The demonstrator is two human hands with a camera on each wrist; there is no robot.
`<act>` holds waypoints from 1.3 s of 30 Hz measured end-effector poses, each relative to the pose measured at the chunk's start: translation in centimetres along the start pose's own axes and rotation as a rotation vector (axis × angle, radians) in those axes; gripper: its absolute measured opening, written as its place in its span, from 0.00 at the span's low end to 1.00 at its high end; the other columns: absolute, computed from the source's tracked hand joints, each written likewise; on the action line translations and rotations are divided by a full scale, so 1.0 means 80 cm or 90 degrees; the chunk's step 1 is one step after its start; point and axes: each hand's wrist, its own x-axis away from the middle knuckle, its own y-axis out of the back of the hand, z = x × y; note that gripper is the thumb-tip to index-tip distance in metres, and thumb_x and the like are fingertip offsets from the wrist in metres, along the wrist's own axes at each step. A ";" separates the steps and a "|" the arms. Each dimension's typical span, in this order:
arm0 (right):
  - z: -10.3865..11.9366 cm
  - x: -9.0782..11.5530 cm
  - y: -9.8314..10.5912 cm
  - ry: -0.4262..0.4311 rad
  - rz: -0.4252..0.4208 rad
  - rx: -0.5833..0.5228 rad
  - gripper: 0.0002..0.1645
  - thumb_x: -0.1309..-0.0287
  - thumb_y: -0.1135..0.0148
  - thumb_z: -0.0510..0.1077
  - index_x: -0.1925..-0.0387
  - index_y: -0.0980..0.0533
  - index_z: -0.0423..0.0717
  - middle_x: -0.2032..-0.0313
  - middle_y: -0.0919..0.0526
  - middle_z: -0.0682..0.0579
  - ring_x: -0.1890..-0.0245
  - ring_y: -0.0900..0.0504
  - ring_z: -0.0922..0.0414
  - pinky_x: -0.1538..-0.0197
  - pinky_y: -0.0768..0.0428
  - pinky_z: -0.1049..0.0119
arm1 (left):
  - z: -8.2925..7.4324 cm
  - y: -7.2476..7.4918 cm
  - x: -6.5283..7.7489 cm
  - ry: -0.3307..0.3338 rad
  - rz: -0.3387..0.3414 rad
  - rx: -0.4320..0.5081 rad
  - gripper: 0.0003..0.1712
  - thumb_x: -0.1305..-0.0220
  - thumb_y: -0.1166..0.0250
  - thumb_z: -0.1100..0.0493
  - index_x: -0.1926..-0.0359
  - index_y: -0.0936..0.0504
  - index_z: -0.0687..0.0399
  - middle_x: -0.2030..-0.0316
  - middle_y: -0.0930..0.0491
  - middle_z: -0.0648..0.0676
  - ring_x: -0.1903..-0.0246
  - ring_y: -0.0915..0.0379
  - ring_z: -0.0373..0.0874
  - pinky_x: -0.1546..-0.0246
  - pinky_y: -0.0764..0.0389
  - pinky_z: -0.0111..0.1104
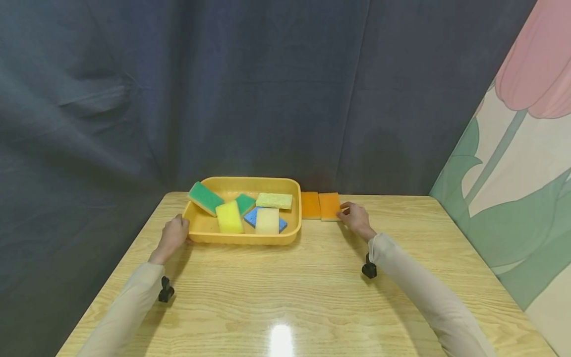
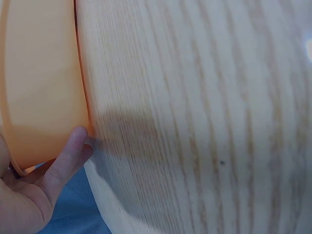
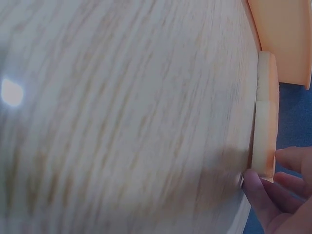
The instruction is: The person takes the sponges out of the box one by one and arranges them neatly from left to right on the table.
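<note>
A yellow plastic tray [image 1: 243, 239] stands at the far side of the table with several sponges in it. My left hand [image 1: 173, 234] grips its left end; in the left wrist view, fingers [image 2: 63, 163] lie against the tray's corner. Beyond the tray's right end, two orange-topped sponges lie flat side by side: a left one [image 1: 310, 205] by the tray and a right one [image 1: 329, 206]. My right hand [image 1: 356, 218] holds the right sponge at its outer edge, thumb [image 3: 258, 192] low at its end and a finger on its orange side.
Inside the tray are a green-and-cream sponge [image 1: 205, 198] leaning on the left rim, a yellow sponge [image 1: 229, 217], a green one [image 1: 245, 203], a pale yellow one [image 1: 274, 201], a cream one [image 1: 267, 221] and a blue one [image 1: 283, 225]. Behind the wooden table [image 1: 276, 287] hangs a dark curtain [image 1: 267, 99].
</note>
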 end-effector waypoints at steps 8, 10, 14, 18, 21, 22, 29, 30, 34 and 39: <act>0.001 0.001 0.000 -0.008 0.007 -0.007 0.23 0.33 0.40 0.41 0.43 0.27 0.29 0.54 0.18 0.33 0.58 0.18 0.41 0.52 0.22 0.46 | 0.000 0.000 0.000 0.009 0.006 -0.002 0.17 0.28 0.61 0.65 0.63 0.30 0.76 0.76 0.27 0.65 0.81 0.24 0.50 0.80 0.25 0.36; 0.001 0.001 0.000 -0.007 0.007 -0.011 0.23 0.33 0.40 0.41 0.43 0.27 0.29 0.54 0.18 0.32 0.59 0.17 0.42 0.52 0.22 0.47 | -0.001 0.000 0.000 0.009 0.006 -0.003 0.17 0.27 0.61 0.65 0.63 0.30 0.76 0.76 0.27 0.65 0.81 0.25 0.50 0.80 0.25 0.36; 0.001 0.002 0.000 -0.002 0.001 -0.016 0.23 0.33 0.41 0.41 0.43 0.27 0.28 0.54 0.18 0.32 0.59 0.17 0.42 0.52 0.22 0.47 | -0.001 0.000 0.000 0.008 0.005 -0.002 0.17 0.27 0.61 0.65 0.62 0.30 0.76 0.76 0.26 0.65 0.81 0.25 0.50 0.79 0.25 0.37; 0.002 0.004 0.002 0.006 -0.014 -0.021 0.22 0.33 0.41 0.40 0.45 0.26 0.28 0.54 0.18 0.32 0.60 0.17 0.42 0.52 0.23 0.46 | -0.001 0.001 0.001 0.005 0.006 0.003 0.17 0.27 0.60 0.65 0.61 0.30 0.77 0.76 0.26 0.65 0.81 0.25 0.49 0.80 0.25 0.36; 0.003 0.005 0.002 0.006 -0.022 -0.030 0.21 0.33 0.42 0.40 0.45 0.26 0.28 0.55 0.18 0.32 0.65 0.16 0.45 0.56 0.21 0.49 | 0.000 0.001 0.001 0.003 0.007 0.003 0.17 0.27 0.61 0.65 0.62 0.30 0.76 0.76 0.27 0.65 0.81 0.25 0.49 0.80 0.25 0.35; 0.003 0.006 0.002 0.005 -0.024 -0.033 0.21 0.33 0.42 0.40 0.45 0.26 0.28 0.55 0.18 0.32 0.67 0.16 0.46 0.57 0.20 0.50 | -0.001 0.001 0.001 0.004 0.007 0.002 0.17 0.27 0.61 0.65 0.62 0.30 0.76 0.75 0.27 0.64 0.81 0.25 0.49 0.80 0.25 0.36; 0.003 0.005 0.002 -0.003 -0.037 -0.033 0.18 0.33 0.42 0.41 0.49 0.24 0.30 0.58 0.19 0.36 0.66 0.19 0.46 0.61 0.22 0.52 | -0.001 0.001 0.002 0.005 0.009 0.002 0.16 0.27 0.61 0.65 0.62 0.30 0.76 0.76 0.27 0.64 0.80 0.25 0.50 0.80 0.26 0.35; 0.003 0.005 0.001 -0.002 -0.041 -0.031 0.17 0.33 0.42 0.41 0.50 0.24 0.31 0.59 0.19 0.36 0.66 0.20 0.46 0.60 0.22 0.52 | -0.001 0.001 0.002 0.006 0.010 0.004 0.16 0.27 0.61 0.65 0.62 0.30 0.76 0.76 0.27 0.64 0.80 0.25 0.50 0.80 0.25 0.35; 0.004 0.004 0.001 -0.001 -0.048 -0.028 0.15 0.33 0.42 0.40 0.52 0.23 0.32 0.61 0.19 0.38 0.67 0.20 0.47 0.60 0.22 0.52 | -0.001 0.001 0.002 0.005 0.009 0.004 0.16 0.27 0.61 0.65 0.62 0.30 0.75 0.75 0.27 0.64 0.80 0.24 0.51 0.80 0.25 0.35; 0.005 0.005 0.000 -0.004 -0.062 -0.028 0.13 0.33 0.43 0.40 0.54 0.22 0.33 0.62 0.19 0.39 0.68 0.20 0.48 0.61 0.23 0.53 | -0.001 0.001 0.001 -0.001 0.008 0.011 0.17 0.27 0.61 0.65 0.62 0.30 0.76 0.75 0.26 0.65 0.80 0.24 0.51 0.80 0.24 0.36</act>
